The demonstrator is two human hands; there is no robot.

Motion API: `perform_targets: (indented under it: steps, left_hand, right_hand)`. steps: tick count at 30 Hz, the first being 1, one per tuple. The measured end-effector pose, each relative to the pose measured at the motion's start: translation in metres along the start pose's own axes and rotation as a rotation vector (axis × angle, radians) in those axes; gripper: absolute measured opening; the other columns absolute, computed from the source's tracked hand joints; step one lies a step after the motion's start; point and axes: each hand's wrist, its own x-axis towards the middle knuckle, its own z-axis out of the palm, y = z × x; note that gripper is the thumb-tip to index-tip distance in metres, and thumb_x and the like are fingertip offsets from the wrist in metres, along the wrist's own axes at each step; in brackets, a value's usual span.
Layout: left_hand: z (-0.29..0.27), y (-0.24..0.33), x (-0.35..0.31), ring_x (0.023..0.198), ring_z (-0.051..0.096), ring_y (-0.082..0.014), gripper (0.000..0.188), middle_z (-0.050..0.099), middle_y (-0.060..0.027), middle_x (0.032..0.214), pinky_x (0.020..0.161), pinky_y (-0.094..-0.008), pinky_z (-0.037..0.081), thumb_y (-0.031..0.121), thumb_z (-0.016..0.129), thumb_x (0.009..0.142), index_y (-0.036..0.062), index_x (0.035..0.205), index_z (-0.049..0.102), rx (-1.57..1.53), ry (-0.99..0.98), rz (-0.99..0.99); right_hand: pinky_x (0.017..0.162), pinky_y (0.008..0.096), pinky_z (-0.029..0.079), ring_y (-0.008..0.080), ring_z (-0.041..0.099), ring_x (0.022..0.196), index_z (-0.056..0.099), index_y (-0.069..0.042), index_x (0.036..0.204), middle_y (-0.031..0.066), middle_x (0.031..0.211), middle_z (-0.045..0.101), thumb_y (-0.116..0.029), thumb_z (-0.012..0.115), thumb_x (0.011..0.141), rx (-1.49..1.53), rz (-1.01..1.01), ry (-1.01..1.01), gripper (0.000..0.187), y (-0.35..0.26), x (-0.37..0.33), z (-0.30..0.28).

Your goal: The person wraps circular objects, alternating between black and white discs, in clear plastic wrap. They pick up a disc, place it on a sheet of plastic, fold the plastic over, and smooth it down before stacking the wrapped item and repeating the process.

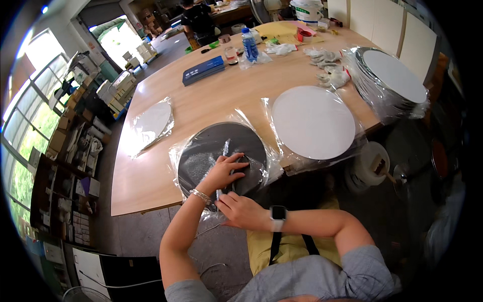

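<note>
A round dark disc (pixel 201 138) lies at the table's near edge, wrapped in clear plastic film (pixel 274 168) that sticks out crumpled around its rim. My left hand (pixel 225 170) rests on top of the disc, fingers spread over the film. A shiny folded seam runs up the wrapping and passes under that hand. Closer to me, at the disc's near edge, my right hand (pixel 242 207) has its fingers closed on the film; its fingertips are partly hidden. To the right sits a large white disc (pixel 313 122) on clear film.
A stack of film-wrapped discs (pixel 395 75) stands at the table's right corner, near work gloves (pixel 332 75). Another wrapped white disc (pixel 153 121) lies left. Farther back are a blue box (pixel 203 70) and a blue bottle (pixel 249 45). A bucket (pixel 370 166) stands below the right edge.
</note>
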Motion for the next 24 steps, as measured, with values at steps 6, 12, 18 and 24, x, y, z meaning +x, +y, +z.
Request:
perform_targets:
  steps: [6,12,18,24]
  left_hand:
    - [0.001,0.005,-0.003,0.104,0.047,-0.0292,0.036,0.045,0.0016,0.137,0.094,-0.0378,0.041,0.026,0.064,0.082,0.0215,0.117,0.062,0.036,0.017,-0.023]
    - [0.007,0.008,-0.003,0.103,0.047,-0.0287,0.037,0.045,-0.0001,0.137,0.093,-0.0368,0.041,0.023,0.063,0.082,0.0196,0.118,0.061,0.087,0.052,-0.013]
    - [0.004,0.015,0.001,0.103,0.047,-0.0293,0.037,0.044,-0.0012,0.138,0.095,-0.0375,0.04,0.02,0.063,0.082,0.0171,0.118,0.061,0.077,0.019,-0.025]
    - [0.023,0.008,-0.006,0.103,0.045,-0.03,0.036,0.043,-0.0016,0.139,0.096,-0.0389,0.036,0.02,0.055,0.085,0.0178,0.121,0.059,0.229,0.143,0.048]
  right_hand:
    - [0.057,0.0245,0.049,0.021,0.051,0.081,0.062,0.0,0.077,0.0071,0.083,0.054,-0.014,0.056,0.068,-0.09,-0.004,-0.277,0.017,-0.011,-0.069,0.005]
    - [0.076,0.0335,0.044,0.0199,0.048,0.084,0.063,-0.003,0.078,0.0055,0.085,0.052,-0.016,0.054,0.07,-0.089,0.005,-0.252,0.018,-0.02,-0.083,0.019]
    - [0.072,0.0323,0.041,0.0201,0.049,0.083,0.06,-0.008,0.071,0.0054,0.078,0.052,-0.018,0.056,0.07,-0.19,0.038,-0.09,0.011,-0.026,-0.045,-0.016]
    - [0.063,0.0301,0.038,0.0167,0.057,0.069,0.058,-0.011,0.067,-0.0005,0.061,0.054,-0.019,0.058,0.072,-0.004,0.025,-0.22,0.009,-0.023,-0.056,0.025]
